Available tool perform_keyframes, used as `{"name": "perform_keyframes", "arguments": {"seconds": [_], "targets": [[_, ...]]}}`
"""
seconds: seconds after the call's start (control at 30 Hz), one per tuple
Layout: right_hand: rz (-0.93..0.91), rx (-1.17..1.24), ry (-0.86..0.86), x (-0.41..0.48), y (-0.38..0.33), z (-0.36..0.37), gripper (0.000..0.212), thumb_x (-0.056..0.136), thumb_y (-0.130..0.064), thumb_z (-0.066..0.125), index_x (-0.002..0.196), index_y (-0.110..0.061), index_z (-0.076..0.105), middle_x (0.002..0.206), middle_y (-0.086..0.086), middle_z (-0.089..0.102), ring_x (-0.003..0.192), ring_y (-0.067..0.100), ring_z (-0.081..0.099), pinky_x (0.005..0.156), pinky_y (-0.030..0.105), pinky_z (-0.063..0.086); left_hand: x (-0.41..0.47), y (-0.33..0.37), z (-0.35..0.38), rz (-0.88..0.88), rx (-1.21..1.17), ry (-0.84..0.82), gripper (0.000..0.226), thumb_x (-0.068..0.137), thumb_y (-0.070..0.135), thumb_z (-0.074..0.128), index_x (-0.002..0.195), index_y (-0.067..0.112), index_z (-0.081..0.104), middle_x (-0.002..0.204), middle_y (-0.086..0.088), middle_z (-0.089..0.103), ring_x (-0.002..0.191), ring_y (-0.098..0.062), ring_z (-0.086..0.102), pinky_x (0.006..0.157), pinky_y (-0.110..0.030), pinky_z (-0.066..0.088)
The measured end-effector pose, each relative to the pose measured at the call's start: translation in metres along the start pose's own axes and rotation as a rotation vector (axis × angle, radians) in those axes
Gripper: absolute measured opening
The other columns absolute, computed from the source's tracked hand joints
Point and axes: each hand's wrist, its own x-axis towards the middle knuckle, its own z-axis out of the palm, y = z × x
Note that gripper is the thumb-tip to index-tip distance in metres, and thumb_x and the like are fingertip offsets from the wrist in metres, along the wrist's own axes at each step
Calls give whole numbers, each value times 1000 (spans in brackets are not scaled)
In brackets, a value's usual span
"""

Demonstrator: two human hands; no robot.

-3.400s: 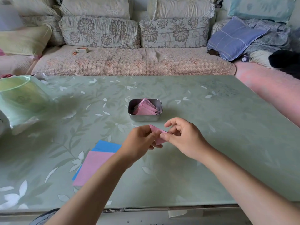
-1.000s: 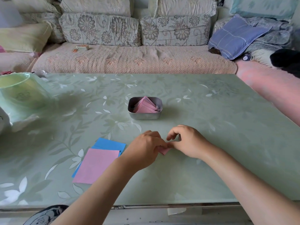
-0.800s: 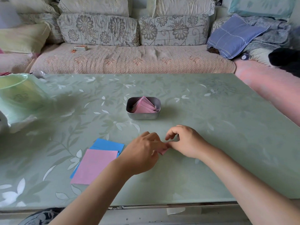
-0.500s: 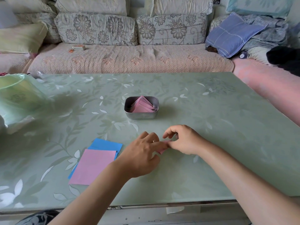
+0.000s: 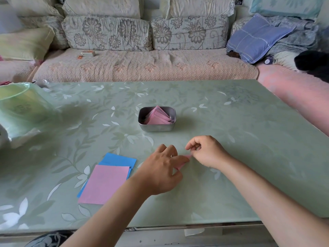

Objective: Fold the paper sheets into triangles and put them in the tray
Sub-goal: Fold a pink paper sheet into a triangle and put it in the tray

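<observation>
Both hands met low over the near middle of the green, leaf-patterned desk (image 5: 231,122). The left hand (image 5: 160,172) lay palm down with its fingers spread, its fingertips pressing on a small pink folded paper (image 5: 182,163) that was mostly hidden under them. The right hand (image 5: 207,151) was curled, its thumb and forefinger pinched on the far right tip of that same paper.

Farther back, near the desk's centre, stood the small metal tray (image 5: 156,128), holding a stack of pink triangles (image 5: 157,115) leaning against one another. To the near left of the hands lay the flat paper sheets (image 5: 106,182), a pink one on top of blue ones, touching the desk.

A pale green plastic bag (image 5: 21,107) sat at the far left edge. On the sofa (image 5: 142,65) beyond lay a small box (image 5: 87,53); its printing was too blurred to read.
</observation>
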Motion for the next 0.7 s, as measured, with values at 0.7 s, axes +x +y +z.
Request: {"name": "perform_keyframes", "arguments": {"seconds": [0.7], "targets": [[8,31,-29,-6,-2,1,20,75,-18,79,81,-34,69,79,-11,63,55,-1,50,53,11,41,-16,-7,-9,-20,-149,-56,31,86,24,56,114,34,68,114,11,50,106,-10,42,79,-11,29]]}}
